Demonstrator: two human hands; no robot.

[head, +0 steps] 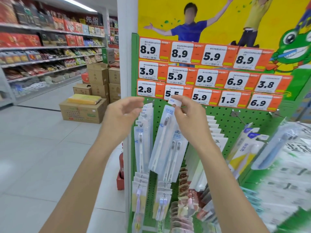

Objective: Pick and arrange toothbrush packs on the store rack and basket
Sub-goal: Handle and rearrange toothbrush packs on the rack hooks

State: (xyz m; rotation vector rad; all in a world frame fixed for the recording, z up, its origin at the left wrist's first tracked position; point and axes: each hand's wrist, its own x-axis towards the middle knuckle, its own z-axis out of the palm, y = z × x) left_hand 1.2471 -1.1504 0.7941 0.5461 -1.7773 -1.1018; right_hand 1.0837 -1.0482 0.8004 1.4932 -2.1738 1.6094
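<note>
I face a green pegboard rack (pixel 225 118) hung with toothbrush packs. My right hand (pixel 188 116) pinches the top tab of a clear toothbrush pack (pixel 166 145), which hangs tilted in front of the board, just under the price tags. To its left, my left hand (pixel 121 115) hovers with fingers spread and holds nothing, right beside a row of hanging white toothbrush packs (pixel 143 132). More packs hang lower on the rack (pixel 161 199) and to the right (pixel 242 148). No basket can be made out.
Orange and white price tags (pixel 202 74) cover the board's top under a yellow poster. Bare metal hooks (pixel 235 113) stick out at upper right. Cardboard boxes (pixel 84 110) stand on the tiled aisle floor at left, near stocked shelves (pixel 47 52). A red fire extinguisher (pixel 121 167) stands by the rack's foot.
</note>
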